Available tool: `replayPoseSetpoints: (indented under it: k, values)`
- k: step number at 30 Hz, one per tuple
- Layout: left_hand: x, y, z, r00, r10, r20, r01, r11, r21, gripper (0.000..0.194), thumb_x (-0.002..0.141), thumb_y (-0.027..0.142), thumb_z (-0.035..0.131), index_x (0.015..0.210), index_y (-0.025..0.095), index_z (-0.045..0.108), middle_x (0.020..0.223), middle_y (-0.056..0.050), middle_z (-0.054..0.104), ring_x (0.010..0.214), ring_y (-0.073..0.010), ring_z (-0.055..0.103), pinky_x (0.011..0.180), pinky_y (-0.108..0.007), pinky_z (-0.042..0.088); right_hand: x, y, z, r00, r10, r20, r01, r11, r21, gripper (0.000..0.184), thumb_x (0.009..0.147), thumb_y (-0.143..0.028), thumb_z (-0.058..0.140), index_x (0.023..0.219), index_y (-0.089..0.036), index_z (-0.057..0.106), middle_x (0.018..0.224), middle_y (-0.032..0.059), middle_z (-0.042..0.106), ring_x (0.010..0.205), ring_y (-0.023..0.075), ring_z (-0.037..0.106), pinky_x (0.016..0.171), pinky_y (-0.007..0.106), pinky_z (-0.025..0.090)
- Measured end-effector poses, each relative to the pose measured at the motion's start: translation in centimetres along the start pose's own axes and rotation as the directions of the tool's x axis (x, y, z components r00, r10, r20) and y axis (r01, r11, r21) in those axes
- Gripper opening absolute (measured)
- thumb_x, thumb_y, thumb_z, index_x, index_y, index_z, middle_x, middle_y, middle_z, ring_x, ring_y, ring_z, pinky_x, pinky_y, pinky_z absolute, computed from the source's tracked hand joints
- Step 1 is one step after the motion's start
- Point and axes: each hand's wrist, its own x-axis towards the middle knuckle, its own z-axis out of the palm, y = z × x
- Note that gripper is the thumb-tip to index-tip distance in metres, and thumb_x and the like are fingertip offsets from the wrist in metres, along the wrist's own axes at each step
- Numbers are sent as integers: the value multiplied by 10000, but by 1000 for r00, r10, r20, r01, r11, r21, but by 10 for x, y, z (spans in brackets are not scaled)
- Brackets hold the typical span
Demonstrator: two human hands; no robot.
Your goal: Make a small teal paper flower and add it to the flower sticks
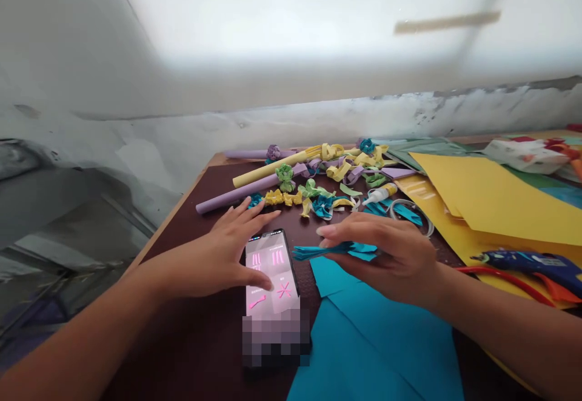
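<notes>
My left hand (240, 240) is spread over the upper left of a smartphone (291, 268), its thumb above the lit screen. Pink strip shapes show on that screen, and its lower part is blurred out. In my right hand (386, 249) a thin bundle of blue paper strips (313, 251) is pinched between thumb and fingers, its ends pointing left toward the phone. Sheets of blue paper (377, 340) lie beneath this hand, right of the phone. Beyond both hands are curled paper pieces and small paper flowers, among them a green flower (285, 177).
Rolled paper tubes, such as a purple tube (240, 195) and a yellow tube (268, 169), lie at the back. A glue bottle (381, 194) sits by a coil of wire (430, 222). Yellow sheets (504, 201) and a dark blue glue gun (531, 265) occupy the right side.
</notes>
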Motion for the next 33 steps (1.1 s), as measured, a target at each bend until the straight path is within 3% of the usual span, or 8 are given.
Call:
replayPoseSetpoints:
  k: [4,9,13,16,19,24,30,33]
  values:
    - [-11,-10,-13,996,7,-94,-10,999,-34,1063,713,672,795,1607,409,284,1700,-52,290,1537,-439,277,1210,-630,297,0,-1,1,999,-42,-6,42,999,3,468,906,-46,706,1337,-198,607,1008,39,784,911,137,731,840,254,582]
    - [-28,49,-24,936,128,-327,-227,932,-284,542,834,483,785,1358,436,651,1391,14,693,1310,-315,616,1081,-414,517,1,-3,3,999,-49,-6,49,999,23,407,904,-41,704,1283,-177,641,1022,64,786,909,147,731,812,258,590]
    - [-20,96,-5,921,105,-375,-345,668,-659,276,821,328,827,1094,371,818,977,3,827,919,-210,762,822,-264,606,2,-4,2,995,-42,-92,44,999,26,403,863,-9,732,1226,-174,677,1003,81,784,897,170,736,787,284,608]
    - [-9,102,7,959,-30,-282,-257,327,-909,103,758,256,876,856,283,860,780,-13,806,726,-154,732,667,-209,595,3,-3,0,989,-60,-136,62,998,9,359,856,-6,735,1167,-183,714,971,85,778,873,181,737,763,310,622]
    - [-3,97,10,956,-30,-291,-282,167,-945,88,730,172,886,778,237,853,773,-14,779,713,-117,695,661,-181,578,3,-3,0,993,-32,-111,39,998,57,243,870,-28,738,1054,-185,761,980,91,774,886,175,748,778,302,635]
    - [-3,91,8,949,36,-312,-313,180,-932,96,766,132,855,799,223,855,728,-13,740,671,-112,667,639,-214,570,4,-7,6,985,111,-134,-90,984,154,194,826,-79,808,964,-215,793,965,62,781,828,168,751,727,295,635]
    - [-5,80,6,911,68,-407,-400,397,-826,193,750,93,852,885,230,862,898,-65,807,837,-185,739,718,-248,607,9,-12,16,904,399,-156,-337,887,317,123,802,-125,829,828,-236,784,874,35,784,789,179,736,652,290,606]
    - [-2,75,8,920,43,-389,-379,346,-858,147,749,105,844,816,235,861,871,-63,799,798,-202,740,694,-291,619,10,-12,20,900,420,-117,-353,859,371,134,790,-103,832,806,-229,788,890,34,781,795,164,734,672,271,610]
